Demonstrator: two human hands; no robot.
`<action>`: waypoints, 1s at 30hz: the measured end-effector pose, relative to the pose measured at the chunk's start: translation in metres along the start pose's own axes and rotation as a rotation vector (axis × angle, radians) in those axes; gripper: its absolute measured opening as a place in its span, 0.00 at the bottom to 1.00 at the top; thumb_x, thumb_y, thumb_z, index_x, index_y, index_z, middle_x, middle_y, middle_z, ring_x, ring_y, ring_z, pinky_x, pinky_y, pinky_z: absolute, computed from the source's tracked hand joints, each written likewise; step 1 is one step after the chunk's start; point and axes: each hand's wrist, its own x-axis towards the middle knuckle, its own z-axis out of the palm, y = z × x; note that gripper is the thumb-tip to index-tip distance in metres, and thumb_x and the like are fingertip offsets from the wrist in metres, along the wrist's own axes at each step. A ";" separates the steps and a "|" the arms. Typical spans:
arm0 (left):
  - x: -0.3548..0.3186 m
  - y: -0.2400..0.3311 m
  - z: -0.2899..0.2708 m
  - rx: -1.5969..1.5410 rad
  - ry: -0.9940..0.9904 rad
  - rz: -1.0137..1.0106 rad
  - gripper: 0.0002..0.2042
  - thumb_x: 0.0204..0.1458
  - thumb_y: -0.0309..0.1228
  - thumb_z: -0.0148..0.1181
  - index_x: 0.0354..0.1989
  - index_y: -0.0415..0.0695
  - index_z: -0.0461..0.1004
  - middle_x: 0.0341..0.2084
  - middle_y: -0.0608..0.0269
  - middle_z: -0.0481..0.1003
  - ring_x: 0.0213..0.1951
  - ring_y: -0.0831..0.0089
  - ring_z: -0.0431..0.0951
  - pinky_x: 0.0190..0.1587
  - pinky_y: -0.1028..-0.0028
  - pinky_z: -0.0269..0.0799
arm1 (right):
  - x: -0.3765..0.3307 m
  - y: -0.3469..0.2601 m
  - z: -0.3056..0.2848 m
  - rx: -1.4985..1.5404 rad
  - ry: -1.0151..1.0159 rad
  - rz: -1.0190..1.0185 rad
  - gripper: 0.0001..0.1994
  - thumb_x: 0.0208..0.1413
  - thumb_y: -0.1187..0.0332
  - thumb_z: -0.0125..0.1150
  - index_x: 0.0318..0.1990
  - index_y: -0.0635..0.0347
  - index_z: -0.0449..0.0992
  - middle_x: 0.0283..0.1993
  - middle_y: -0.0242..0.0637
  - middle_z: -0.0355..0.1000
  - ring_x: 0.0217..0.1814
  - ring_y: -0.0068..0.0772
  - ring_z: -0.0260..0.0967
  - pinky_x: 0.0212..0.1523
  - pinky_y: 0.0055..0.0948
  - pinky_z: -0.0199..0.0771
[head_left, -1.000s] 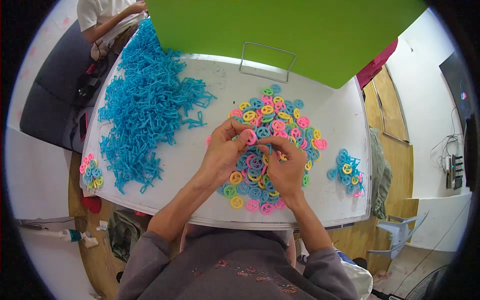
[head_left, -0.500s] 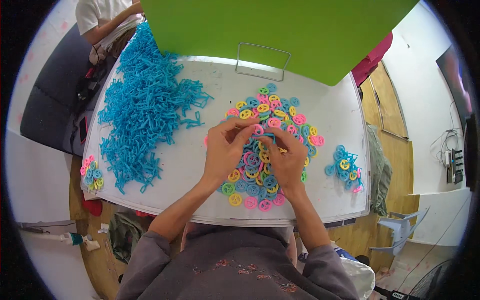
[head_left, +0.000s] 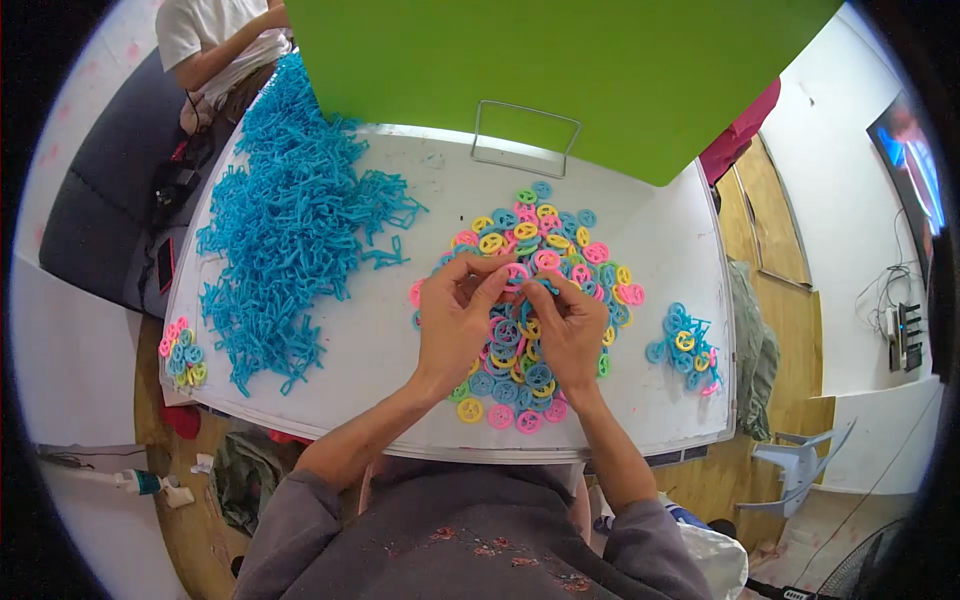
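Note:
A heap of small plastic rings (head_left: pixel 545 250) in pink, yellow, blue and green lies on the white table (head_left: pixel 400 350) in front of me. Above this heap my left hand (head_left: pixel 455 320) and my right hand (head_left: pixel 572 325) meet. Together their fingertips pinch a pink ring (head_left: pixel 517 272) and a thin blue piece (head_left: pixel 540 285). To the left spreads a big pile of blue plastic sticks (head_left: pixel 285 235).
A small cluster of joined blue and yellow pieces (head_left: pixel 685 345) lies near the table's right edge, another cluster (head_left: pixel 180 350) at the left edge. A green board (head_left: pixel 560 70) stands behind a wire bracket (head_left: pixel 525 135). Another person (head_left: pixel 225 45) sits at the far left.
Both hands stay over the ring heap; the fingers have shifted slightly and now hold a pink ring with a blue piece between them.

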 end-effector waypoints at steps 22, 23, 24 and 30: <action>0.006 -0.001 -0.009 0.190 -0.161 0.000 0.06 0.55 0.23 0.55 0.40 0.36 0.70 0.35 0.61 0.73 0.40 0.75 0.74 0.42 0.75 0.74 | 0.009 0.005 -0.014 -0.190 -0.021 -0.360 0.11 0.47 0.81 0.61 0.40 0.68 0.77 0.33 0.38 0.75 0.32 0.24 0.72 0.32 0.23 0.72; 0.007 0.003 -0.011 0.191 -0.155 -0.001 0.06 0.55 0.23 0.55 0.40 0.36 0.70 0.35 0.61 0.73 0.40 0.75 0.74 0.42 0.75 0.74 | 0.007 0.002 -0.016 -0.187 -0.026 -0.359 0.11 0.47 0.81 0.61 0.40 0.68 0.77 0.33 0.38 0.75 0.32 0.24 0.72 0.32 0.23 0.72; 0.008 0.009 -0.013 0.122 -0.138 -0.079 0.08 0.55 0.26 0.56 0.41 0.36 0.70 0.36 0.62 0.73 0.40 0.76 0.74 0.42 0.76 0.73 | 0.005 -0.007 -0.018 0.094 -0.136 -0.141 0.12 0.47 0.82 0.59 0.41 0.67 0.77 0.35 0.38 0.75 0.33 0.25 0.73 0.32 0.23 0.72; 0.008 -0.001 -0.017 -0.049 -0.269 -0.454 0.14 0.56 0.34 0.57 0.45 0.38 0.70 0.37 0.64 0.73 0.38 0.78 0.74 0.40 0.77 0.73 | 0.007 -0.012 -0.034 0.375 -0.419 0.006 0.17 0.45 0.86 0.55 0.45 0.65 0.75 0.38 0.35 0.71 0.31 0.24 0.70 0.32 0.19 0.71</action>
